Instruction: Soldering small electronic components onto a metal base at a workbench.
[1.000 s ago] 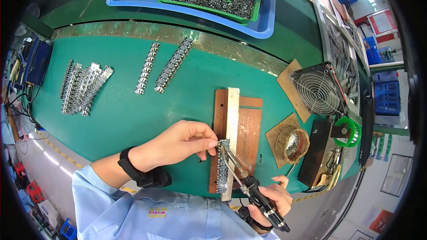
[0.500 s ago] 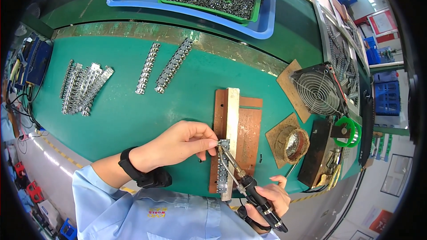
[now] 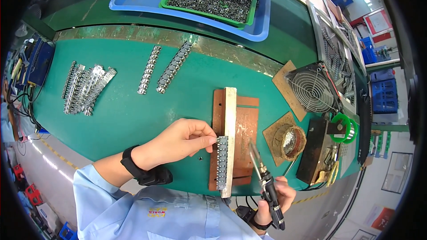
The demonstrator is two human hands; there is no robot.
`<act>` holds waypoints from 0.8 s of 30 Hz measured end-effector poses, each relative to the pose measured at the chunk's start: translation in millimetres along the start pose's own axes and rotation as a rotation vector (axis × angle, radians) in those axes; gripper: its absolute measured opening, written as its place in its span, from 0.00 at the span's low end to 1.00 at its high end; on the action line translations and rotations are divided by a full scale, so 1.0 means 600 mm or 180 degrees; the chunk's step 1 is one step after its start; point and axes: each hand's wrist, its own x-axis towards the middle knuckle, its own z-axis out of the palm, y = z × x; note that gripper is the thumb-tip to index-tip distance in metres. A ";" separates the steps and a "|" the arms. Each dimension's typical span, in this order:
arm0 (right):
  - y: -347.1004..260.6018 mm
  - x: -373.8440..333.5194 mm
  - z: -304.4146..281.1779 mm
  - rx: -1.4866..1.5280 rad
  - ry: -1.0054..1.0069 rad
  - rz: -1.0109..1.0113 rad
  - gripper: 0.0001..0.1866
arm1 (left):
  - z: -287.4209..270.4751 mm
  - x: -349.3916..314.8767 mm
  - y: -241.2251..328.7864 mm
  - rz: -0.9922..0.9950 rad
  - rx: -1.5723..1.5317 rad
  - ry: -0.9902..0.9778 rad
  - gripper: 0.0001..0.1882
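My left hand [image 3: 184, 141] is closed in a pinch at the upper end of a narrow strip of small electronic parts [image 3: 222, 164]. That strip lies lengthwise along the left side of a pale metal bar [image 3: 230, 120], which is on a reddish-brown board [image 3: 247, 126]. In my right hand [image 3: 283, 198], closed around its black handle, is a soldering iron [image 3: 268, 186]. Its tip points up and left over the brown board, apart from the strip. What exactly the left fingertips press on is partly hidden by the fingers.
Two similar strips [image 3: 149, 70] and a pile of strips [image 3: 86, 89] lie on the green mat. Rightward are a round pot [image 3: 289, 143], a fan [image 3: 312, 90], and a green solder spool [image 3: 340, 128] on a dark stand. A blue tray [image 3: 147, 6] holds a green bin of small metal parts.
The soldering iron has moved right and away from the strip's upper end, with my right hand slightly lower and to the right. My left hand keeps its pinch there.
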 end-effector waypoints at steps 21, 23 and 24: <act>0.017 -0.043 0.003 0.0432 0.0630 0.0716 0.24 | -0.008 -0.006 0.009 0.1283 0.2978 0.1338 0.06; 0.021 -0.043 0.002 0.0396 0.0561 0.0566 0.24 | -0.008 -0.005 0.003 0.1469 0.3037 0.1440 0.06; 0.024 -0.043 0.000 0.0359 0.0550 0.0498 0.24 | -0.008 -0.001 0.002 0.1568 0.3062 0.1460 0.06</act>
